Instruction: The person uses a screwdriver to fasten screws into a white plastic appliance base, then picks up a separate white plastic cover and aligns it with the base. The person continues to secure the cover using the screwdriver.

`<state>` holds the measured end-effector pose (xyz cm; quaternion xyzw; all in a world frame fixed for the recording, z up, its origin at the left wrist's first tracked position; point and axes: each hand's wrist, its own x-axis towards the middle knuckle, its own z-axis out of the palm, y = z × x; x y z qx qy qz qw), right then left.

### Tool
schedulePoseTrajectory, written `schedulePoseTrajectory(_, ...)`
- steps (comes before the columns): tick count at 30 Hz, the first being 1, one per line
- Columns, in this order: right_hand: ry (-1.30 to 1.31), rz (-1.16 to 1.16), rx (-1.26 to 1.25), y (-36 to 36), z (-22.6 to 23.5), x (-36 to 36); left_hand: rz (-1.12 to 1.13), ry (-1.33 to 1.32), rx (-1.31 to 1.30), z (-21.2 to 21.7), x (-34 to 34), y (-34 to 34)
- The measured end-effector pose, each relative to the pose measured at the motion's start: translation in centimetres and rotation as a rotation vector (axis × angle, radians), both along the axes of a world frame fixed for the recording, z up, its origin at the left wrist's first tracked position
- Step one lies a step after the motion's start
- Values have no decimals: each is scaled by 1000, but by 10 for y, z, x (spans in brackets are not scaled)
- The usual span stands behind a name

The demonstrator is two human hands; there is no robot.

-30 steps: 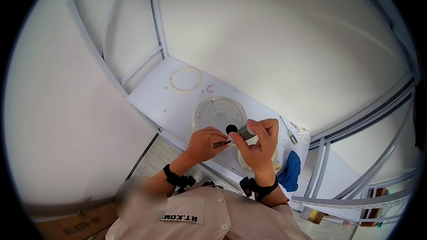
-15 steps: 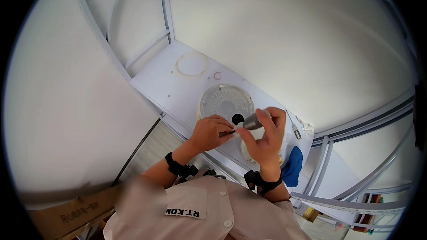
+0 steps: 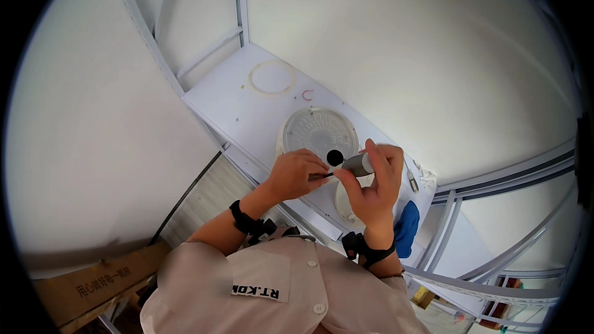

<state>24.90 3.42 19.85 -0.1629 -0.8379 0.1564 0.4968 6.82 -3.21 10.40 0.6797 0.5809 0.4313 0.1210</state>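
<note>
1. The right hand (image 3: 372,180) is closed around a small grey cylinder (image 3: 357,164), which lies roughly level and points toward the left hand.
2. The left hand (image 3: 297,173) is curled narrow, pinching a thin dark rod (image 3: 320,175) between its fingertips. The rod's far end meets the near end of the cylinder.
3. Both hands are held together above the white table (image 3: 216,96), just in front of a round ribbed cover (image 3: 318,128).
4. The cover lies flat on the table. It is pale and translucent, with a dark hole (image 3: 335,158) near the edge closest to the hands.
5. A thin white ring (image 3: 271,77) lies farther back on the table, well apart from the hands. A small red clip (image 3: 307,94) lies just beside the ring.
6. A blue cloth (image 3: 406,229) hangs at the table's near edge, below the right wrist.
7. Each wrist carries a black strap.
</note>
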Motion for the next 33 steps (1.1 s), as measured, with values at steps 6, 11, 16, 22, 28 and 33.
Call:
schedulePoseTrajectory(6,9,342,-359,0,10,3,-2,19,9,1,-1,-1)
schedulePoseTrajectory(11,44,88,-85,1,6,-2,3,7,-14,-1,1,-1)
schedulePoseTrajectory(16,116,-8,15,-6,0,-9,18,15,-39,1,1,-1)
schedulePoseTrajectory(22,147,-112,82,-12,-6,-15,20,41,-25,0,3,-1)
schedulePoseTrajectory(28,88,-38,-156,-13,8,-11,11,20,-12,-2,0,-1)
schedulePoseTrajectory(33,26,115,-356,-9,-2,2,6,23,17,-2,1,2)
